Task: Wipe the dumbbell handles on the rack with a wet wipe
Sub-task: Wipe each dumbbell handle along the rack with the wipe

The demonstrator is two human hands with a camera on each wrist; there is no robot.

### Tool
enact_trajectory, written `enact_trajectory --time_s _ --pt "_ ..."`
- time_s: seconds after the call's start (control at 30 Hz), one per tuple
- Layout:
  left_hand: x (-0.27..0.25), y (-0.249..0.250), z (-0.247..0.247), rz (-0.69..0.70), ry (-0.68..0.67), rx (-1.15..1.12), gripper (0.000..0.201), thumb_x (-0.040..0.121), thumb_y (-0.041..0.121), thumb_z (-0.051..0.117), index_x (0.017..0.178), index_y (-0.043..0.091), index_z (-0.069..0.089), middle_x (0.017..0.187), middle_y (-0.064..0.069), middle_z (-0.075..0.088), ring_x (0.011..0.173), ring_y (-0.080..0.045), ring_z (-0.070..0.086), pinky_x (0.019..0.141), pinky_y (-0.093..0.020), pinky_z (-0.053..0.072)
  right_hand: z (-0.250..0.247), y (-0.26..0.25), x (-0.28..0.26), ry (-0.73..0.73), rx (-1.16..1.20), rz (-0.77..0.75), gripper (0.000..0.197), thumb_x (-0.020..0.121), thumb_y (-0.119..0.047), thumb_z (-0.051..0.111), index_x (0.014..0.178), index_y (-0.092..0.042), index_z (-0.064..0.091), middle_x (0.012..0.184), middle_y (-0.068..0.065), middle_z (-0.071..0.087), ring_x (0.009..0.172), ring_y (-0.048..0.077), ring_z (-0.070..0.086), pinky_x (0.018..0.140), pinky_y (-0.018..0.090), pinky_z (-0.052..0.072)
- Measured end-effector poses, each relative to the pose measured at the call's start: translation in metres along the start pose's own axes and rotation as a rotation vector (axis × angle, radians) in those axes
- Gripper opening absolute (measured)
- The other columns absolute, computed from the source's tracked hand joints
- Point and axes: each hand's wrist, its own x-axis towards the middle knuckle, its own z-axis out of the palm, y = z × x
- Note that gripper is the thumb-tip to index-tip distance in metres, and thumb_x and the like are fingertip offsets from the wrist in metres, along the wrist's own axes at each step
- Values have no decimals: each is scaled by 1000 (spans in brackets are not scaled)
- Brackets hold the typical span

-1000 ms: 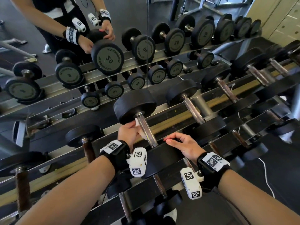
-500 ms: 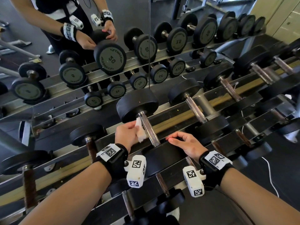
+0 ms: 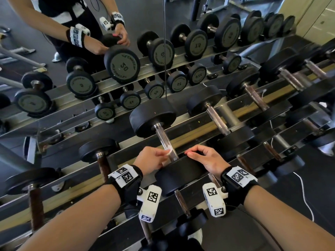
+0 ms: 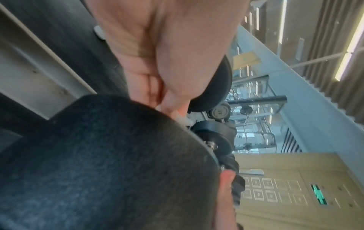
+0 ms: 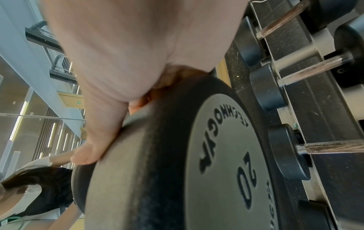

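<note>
A 20 dumbbell lies on the top rail of the rack, its steel handle running towards me between two black heads. My left hand pinches a small white wet wipe against the near end of that handle. My right hand rests on the near head with its fingers curled over the top edge. In the right wrist view the thumb lies along the rim of the near head, marked 20. The left wrist view shows only the palm and the near head; the wipe is hidden there.
More dumbbells sit left and right on the same rail, and smaller ones on a lower rail. A mirror behind the rack reflects the dumbbells and my arms. A white cable trails on the dark floor at right.
My left hand has slid the wipe down the handle towards the near head. My right hand has shifted a little on that head, its fingers curling more over the edge.
</note>
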Motion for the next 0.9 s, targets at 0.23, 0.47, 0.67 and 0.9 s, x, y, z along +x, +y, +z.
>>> enact_trajectory --time_s 0.23,0.47,0.67,0.9 --pt "19 2 -27 34 305 -301 24 94 4 62 96 21 78 91 -5 77 82 -15 75 70 -29 61 1 -1 0 -12 41 3 48 64 -41 81 99 -10 71 93 10 75 83 19 72 68 28 58" --pt "58 -4 -17 115 312 -97 22 88 23 66 95 42 74 111 -4 74 110 -28 67 101 -47 51 2 2 -1 6 70 4 38 69 -35 79 98 -12 72 96 13 74 84 21 72 72 31 60" --pt "30 -16 -7 134 177 120 23 93 24 67 98 45 75 103 6 76 100 -15 70 97 -41 54 4 1 -1 10 35 -5 34 69 -39 78 95 -16 73 100 16 73 86 21 70 76 35 60" --pt "6 -12 -5 8 -57 10 16 91 13 68 100 22 78 85 2 74 76 -13 62 71 -24 51 3 1 0 14 7 1 40 62 -50 81 91 -22 75 101 16 73 88 23 69 82 41 59"
